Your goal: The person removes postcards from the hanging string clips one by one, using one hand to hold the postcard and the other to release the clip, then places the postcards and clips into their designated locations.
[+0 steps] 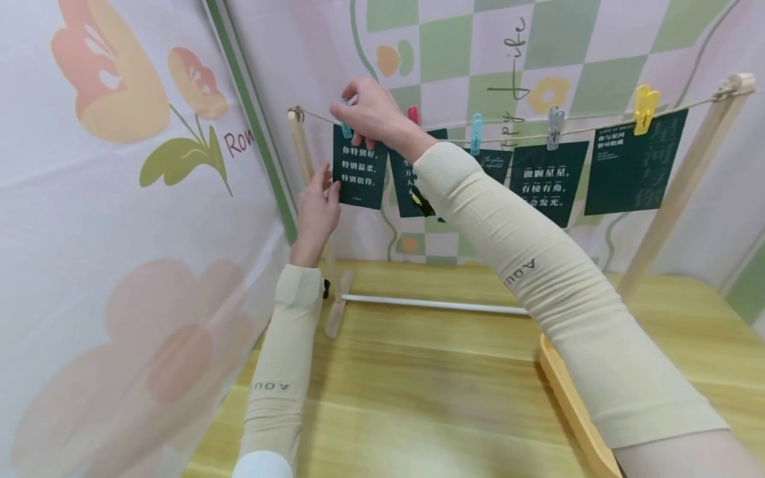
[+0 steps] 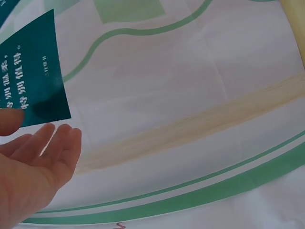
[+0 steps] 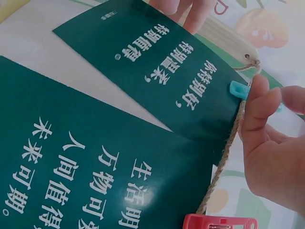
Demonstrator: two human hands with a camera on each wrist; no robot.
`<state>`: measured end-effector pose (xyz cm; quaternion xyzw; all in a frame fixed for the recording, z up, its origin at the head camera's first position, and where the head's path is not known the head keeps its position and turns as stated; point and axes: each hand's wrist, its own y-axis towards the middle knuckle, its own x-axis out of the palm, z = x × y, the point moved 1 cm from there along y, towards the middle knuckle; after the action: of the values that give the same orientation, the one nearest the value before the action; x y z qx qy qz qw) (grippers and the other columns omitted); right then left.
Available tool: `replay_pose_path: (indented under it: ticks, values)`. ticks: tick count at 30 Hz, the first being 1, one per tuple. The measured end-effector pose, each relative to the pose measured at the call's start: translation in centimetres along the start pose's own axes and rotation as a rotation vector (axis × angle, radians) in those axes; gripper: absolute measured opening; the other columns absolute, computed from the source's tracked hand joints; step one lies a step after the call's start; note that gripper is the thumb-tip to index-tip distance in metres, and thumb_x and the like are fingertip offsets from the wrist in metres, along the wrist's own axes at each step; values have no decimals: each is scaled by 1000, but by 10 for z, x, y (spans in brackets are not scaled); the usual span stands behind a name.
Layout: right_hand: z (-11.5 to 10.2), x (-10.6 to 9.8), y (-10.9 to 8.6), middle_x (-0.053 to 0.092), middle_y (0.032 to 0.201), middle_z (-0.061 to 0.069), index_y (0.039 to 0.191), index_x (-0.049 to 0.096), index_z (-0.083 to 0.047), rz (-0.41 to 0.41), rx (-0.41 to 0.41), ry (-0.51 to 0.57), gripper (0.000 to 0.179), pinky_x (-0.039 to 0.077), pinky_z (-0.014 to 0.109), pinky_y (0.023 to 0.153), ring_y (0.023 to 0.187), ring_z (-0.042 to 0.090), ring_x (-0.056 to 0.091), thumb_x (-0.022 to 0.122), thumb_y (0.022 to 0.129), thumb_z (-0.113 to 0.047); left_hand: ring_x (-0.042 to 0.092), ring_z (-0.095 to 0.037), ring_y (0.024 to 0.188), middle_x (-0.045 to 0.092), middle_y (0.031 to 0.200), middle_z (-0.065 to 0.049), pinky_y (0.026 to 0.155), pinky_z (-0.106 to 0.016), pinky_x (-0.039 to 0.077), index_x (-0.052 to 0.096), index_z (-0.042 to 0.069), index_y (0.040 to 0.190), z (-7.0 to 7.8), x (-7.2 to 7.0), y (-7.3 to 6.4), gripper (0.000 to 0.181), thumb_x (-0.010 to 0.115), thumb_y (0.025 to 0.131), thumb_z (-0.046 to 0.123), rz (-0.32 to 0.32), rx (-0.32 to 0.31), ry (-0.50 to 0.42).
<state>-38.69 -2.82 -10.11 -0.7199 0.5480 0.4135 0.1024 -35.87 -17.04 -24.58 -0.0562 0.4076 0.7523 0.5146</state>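
At the left end of a twine line [image 1: 508, 139], my right hand [image 1: 376, 113] pinches a light blue clothespin [image 3: 238, 90] at the top edge of a dark green card [image 1: 358, 176] with white Chinese characters. The card hangs slightly tilted and overlaps the neighbouring card [image 3: 86, 152] in the right wrist view. My left hand [image 1: 315, 211] is at the card's left edge, its fingers relaxed and spread. In the left wrist view, the thumb [image 2: 10, 120] overlaps the card's edge while the other fingers lie just beside it.
More cards hang rightward under red [image 1: 413, 114], blue [image 1: 476, 133], grey [image 1: 555, 126] and yellow [image 1: 645, 109] clothespins. Wooden posts [image 1: 687, 189] hold the twine, with a white rod [image 1: 430, 305] low between them. An orange tray [image 1: 574, 405] lies on the wooden table [image 1: 430, 378], partly behind my right arm.
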Motion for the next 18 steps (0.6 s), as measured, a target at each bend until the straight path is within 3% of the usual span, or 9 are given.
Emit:
replay_pose_path:
  ticks: [6, 11, 18]
  values:
    - [-1, 0, 0, 65, 97, 2, 142, 45, -11, -24, 16, 59, 50, 52, 24, 49, 51, 12, 59, 53, 99, -36, 62, -24, 111, 64, 126, -13, 92, -35, 54, 47, 12, 142, 3, 5, -1, 39, 49, 103, 17, 78, -15, -6]
    - [-6, 2, -1, 63, 87, 1, 137, 48, -9, -33, -13, 60, 43, 49, 21, 48, 47, 10, 54, 52, 100, -32, 61, -25, 97, 66, 116, -14, 82, -35, 54, 57, 8, 130, 4, 3, -2, 29, 51, 103, 15, 148, -21, -51]
    - [-7, 3, -3, 58, 81, 1, 121, 54, -9, -2, -61, 40, 27, 50, 20, 51, 50, 10, 53, 52, 101, -27, 57, -23, 90, 67, 110, -14, 76, -31, 51, 60, 6, 123, 4, 4, -2, 24, 52, 102, 16, 140, -65, -109]
